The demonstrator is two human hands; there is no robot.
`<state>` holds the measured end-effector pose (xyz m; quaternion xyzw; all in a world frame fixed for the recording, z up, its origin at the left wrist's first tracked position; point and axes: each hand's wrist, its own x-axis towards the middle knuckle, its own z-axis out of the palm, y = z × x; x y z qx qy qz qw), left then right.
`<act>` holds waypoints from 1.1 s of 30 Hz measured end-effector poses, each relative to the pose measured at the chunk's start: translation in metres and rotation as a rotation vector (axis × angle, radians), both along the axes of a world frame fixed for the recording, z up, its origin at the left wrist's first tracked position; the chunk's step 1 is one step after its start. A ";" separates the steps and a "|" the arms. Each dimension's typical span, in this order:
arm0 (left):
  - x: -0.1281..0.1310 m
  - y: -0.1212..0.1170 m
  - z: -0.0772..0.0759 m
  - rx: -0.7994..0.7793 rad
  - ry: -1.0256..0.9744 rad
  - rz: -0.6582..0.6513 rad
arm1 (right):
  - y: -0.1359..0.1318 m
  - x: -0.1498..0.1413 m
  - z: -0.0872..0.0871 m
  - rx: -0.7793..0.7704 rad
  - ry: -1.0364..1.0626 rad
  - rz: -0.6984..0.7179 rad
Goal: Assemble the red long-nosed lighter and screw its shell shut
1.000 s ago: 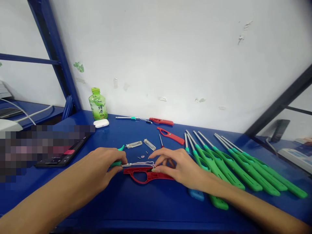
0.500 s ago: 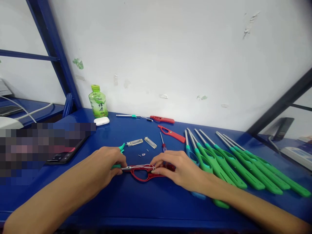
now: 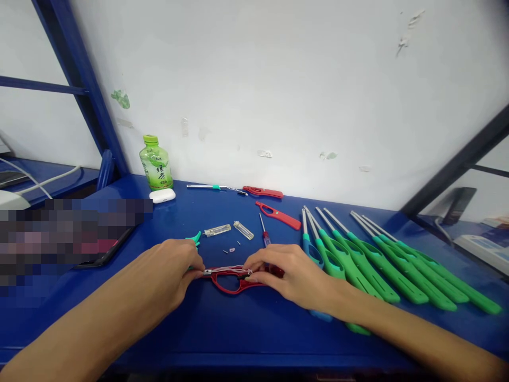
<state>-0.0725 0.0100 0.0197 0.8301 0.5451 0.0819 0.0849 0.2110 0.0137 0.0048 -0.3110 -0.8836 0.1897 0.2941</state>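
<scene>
A red lighter handle half (image 3: 230, 292) lies opened in front of me on the blue table. Pale wires (image 3: 227, 268) run along its upper side. My left hand (image 3: 178, 263) is closed at the left end, its thumb and fingertips pinching the metal lighter tube (image 3: 207, 272). On the right, my right hand (image 3: 284, 271) is closed too, fingers pressed at the wire ends and a small black part inside the handle; its exact grip is hidden. Just beyond sit two clear fuel tanks (image 3: 218, 230), tiny screws (image 3: 225, 251) and a screwdriver (image 3: 265, 231).
Several green lighters (image 3: 376, 265) and a blue one (image 3: 314, 254) are fanned out at right. Red handle halves (image 3: 279, 215) and a loose lighter tube (image 3: 202, 186) lie toward the wall. A green tea bottle (image 3: 156, 164), white case (image 3: 162, 196) and phone (image 3: 107, 252) are at left.
The camera view has shifted slightly. Both hands keep their places at the red handle, with the left fingers slightly farther along the metal tube toward the handle.
</scene>
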 end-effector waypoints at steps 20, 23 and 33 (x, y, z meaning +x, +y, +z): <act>-0.014 0.012 0.012 0.143 0.038 0.140 | -0.001 0.000 -0.001 0.210 -0.041 0.123; -0.019 0.019 0.011 0.173 0.062 0.184 | -0.001 -0.001 -0.001 0.221 -0.039 0.121; -0.014 0.013 0.009 0.149 0.102 0.210 | -0.001 -0.001 -0.001 0.213 -0.033 0.110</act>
